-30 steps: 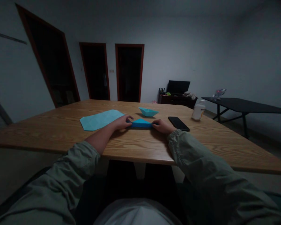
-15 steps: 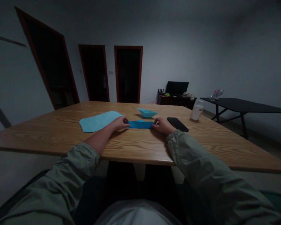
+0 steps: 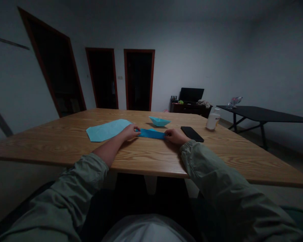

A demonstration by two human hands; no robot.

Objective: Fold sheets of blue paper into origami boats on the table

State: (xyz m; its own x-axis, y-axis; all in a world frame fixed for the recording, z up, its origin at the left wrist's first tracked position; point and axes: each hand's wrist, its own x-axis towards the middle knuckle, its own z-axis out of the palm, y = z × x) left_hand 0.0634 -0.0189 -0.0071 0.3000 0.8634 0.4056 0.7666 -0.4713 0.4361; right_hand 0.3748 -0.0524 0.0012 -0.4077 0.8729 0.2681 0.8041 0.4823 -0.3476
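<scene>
Both ends of the folded blue paper strip [image 3: 151,134] meet fingers [image 3: 135,131]

Folded strip of blue paper [image 3: 151,133] was smooth, matt stock, as were the paler flat paper sheet [image 3: 107,130] and the paper boat [image 3: 159,121]. Wooden tabletop [image 3: 53,148] showed strong open grain under a satin varnish, while the black phone [image 3: 192,133] had a glossy, smooth face and the white plastic bottle [image 3: 213,120] a soft sheen. Grey-green cloth sleeve [image 3: 212,168] was matt and creased, and the dark side table [image 3: 265,113] had a smooth, low-sheen top.
</scene>
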